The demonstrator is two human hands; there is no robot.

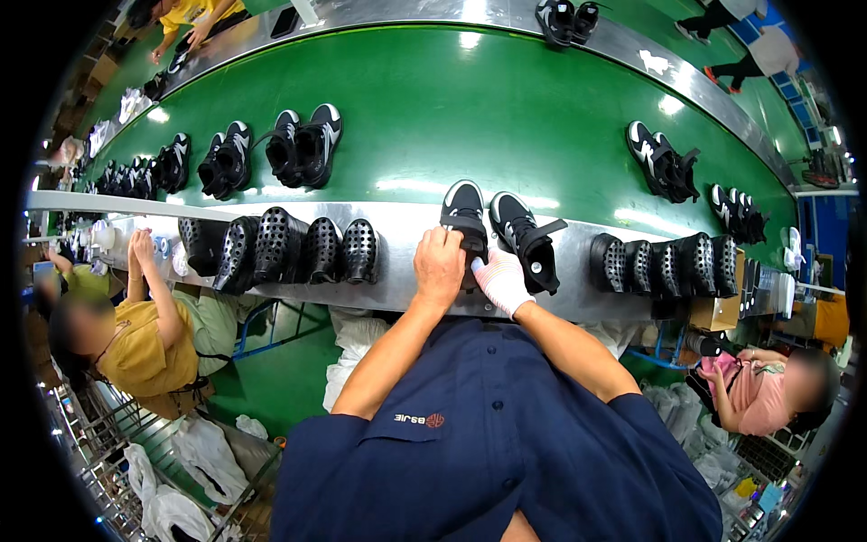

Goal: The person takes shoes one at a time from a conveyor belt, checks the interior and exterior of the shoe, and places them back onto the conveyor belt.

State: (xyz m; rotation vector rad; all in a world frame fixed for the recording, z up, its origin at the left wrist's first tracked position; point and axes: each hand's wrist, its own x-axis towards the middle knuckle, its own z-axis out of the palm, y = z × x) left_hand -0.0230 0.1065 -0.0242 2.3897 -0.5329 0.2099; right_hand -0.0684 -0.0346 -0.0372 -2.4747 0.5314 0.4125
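Note:
A black and grey sneaker (463,202) stands toe away on the metal ledge in front of me, between my hands. My bare left hand (440,266) is closed at its left side, fingers bent against the strap (466,223) that crosses it. In a white striped glove, my right hand (502,279) grips the shoe around its opening at the heel end; part of its fingers is hidden. Just to the right, touching or nearly so, stands a matching sneaker (514,218), its strap (547,229) loose and sticking out to the right. A round white sticker (536,267) shows inside it.
Several perforated black shoe-shaped forms stand on the metal ledge (402,257) at left (282,246) and right (695,264). Beyond it, pairs of sneakers (305,146) rest on the green surface (470,108). Co-workers sit at left (149,348) and right (768,393).

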